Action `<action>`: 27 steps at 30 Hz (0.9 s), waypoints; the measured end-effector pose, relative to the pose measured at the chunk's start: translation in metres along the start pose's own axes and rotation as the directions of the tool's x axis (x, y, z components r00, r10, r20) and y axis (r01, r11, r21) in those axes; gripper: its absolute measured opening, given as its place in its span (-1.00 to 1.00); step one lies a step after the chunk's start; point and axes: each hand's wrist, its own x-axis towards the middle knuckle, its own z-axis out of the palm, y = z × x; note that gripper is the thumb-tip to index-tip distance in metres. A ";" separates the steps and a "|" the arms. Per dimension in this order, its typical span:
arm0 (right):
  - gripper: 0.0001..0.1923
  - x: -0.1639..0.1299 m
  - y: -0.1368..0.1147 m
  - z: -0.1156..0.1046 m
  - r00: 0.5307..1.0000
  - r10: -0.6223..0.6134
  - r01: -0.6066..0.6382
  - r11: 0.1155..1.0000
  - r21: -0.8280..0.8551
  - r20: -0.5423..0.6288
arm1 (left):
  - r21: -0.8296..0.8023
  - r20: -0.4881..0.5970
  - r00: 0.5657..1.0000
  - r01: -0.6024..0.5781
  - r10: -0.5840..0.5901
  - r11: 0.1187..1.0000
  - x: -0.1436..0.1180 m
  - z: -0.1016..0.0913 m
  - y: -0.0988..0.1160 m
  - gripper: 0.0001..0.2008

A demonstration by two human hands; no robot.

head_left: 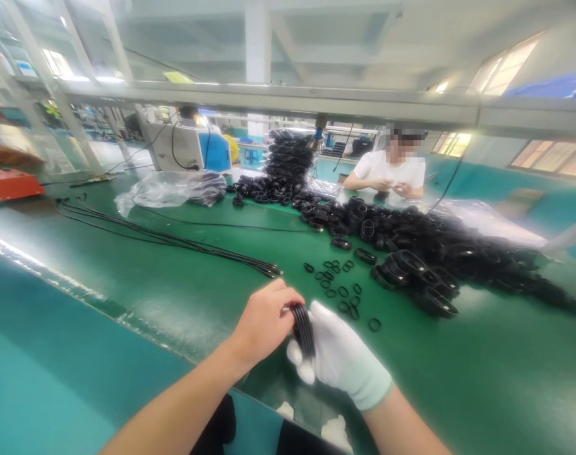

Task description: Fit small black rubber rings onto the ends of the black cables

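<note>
My bare left hand (264, 322) and my white-gloved right hand (338, 357) meet over the near edge of the green table (198, 284). Between them they grip a small stack of black ring-shaped parts (303, 328), held on edge. Just beyond my hands lie several small thin black rings (338, 284) scattered on the green surface. Further right sits a big heap of larger black ring parts (434, 253).
A bundle of black cables (174, 240) runs across the table on the left. Clear plastic bags (174, 188) and a tall stack of black parts (288, 155) stand at the back. Across the table a person in a white shirt (392, 170) works with their hands. An orange box (11, 183) sits far left.
</note>
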 end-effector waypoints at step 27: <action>-0.60 0.002 -0.002 0.008 0.986 -0.166 0.157 0.960 -0.231 -0.020 | -0.415 0.097 0.934 0.353 -0.345 0.838 -0.027 0.001 -0.014 -0.77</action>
